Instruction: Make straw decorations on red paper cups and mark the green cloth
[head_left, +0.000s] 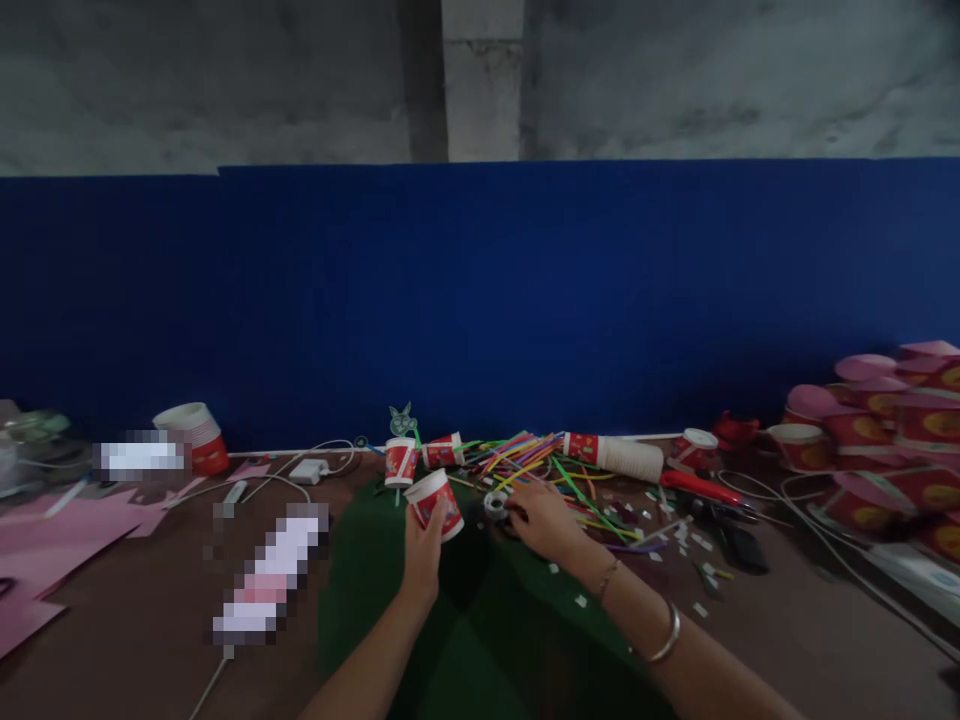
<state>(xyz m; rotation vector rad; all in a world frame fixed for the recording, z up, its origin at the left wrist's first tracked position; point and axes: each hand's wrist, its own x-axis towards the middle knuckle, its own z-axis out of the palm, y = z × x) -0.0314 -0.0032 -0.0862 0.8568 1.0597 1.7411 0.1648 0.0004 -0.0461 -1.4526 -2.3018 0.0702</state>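
Note:
My left hand [425,545] is wrapped round a red-and-white paper cup [436,503], which tilts a little with its white rim up. To the right, my right hand [546,520] has its fingers curled together beside a small grey-white roll of tape [495,505]. Whether the fingertips touch the roll or pinch something small is hidden. Just behind the held cup, another red paper cup [400,462] stands by a rabbit-shaped cutout [403,420]. One more red cup [442,449] lies on its side. Colourful thin sticks [525,460] are heaped behind my right hand.
A long stack of cups [630,459] lies along the blue partition [480,300]. Red-and-pink finished cups [862,440] pile up at the right. White scraps, a black object [742,545] and cables are scattered nearby. Pink paper [82,540] and a cup stack [196,440] are left.

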